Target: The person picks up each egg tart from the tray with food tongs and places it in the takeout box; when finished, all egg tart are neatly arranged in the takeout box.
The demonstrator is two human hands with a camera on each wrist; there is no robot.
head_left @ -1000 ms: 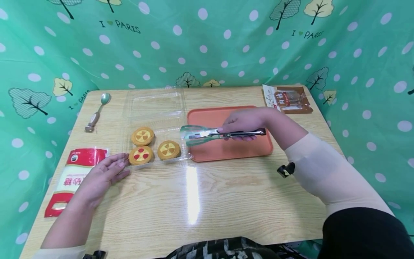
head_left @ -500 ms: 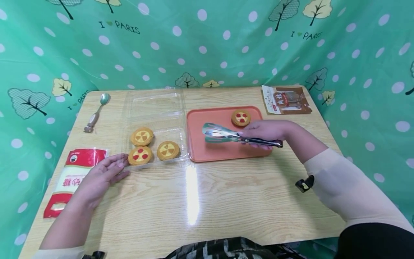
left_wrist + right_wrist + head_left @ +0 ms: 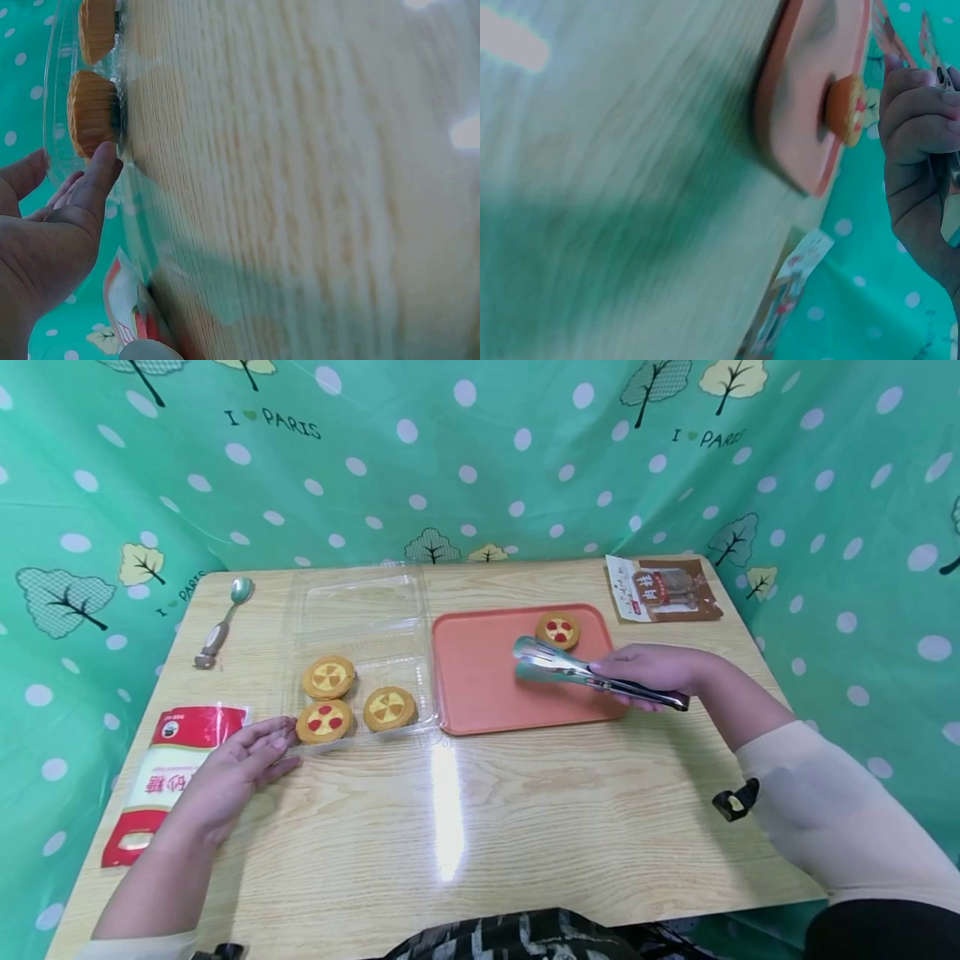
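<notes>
Tongs (image 3: 555, 665), gripped by the right hand (image 3: 651, 672) at centre right, hang over the tray (image 3: 480, 697), below its tart (image 3: 558, 631) in the frame. Lower left, I see the left hand (image 3: 238, 770), fingers loosely straight, seemingly touching the box (image 3: 386, 662).

Red-and-white bag (image 3: 168, 779) partly hidden by left forearm (image 3: 161, 877), tongs (image 3: 551, 664) cropped in right wrist view.

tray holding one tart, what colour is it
The tray is salmon pink, clearest in the head view.
</notes>
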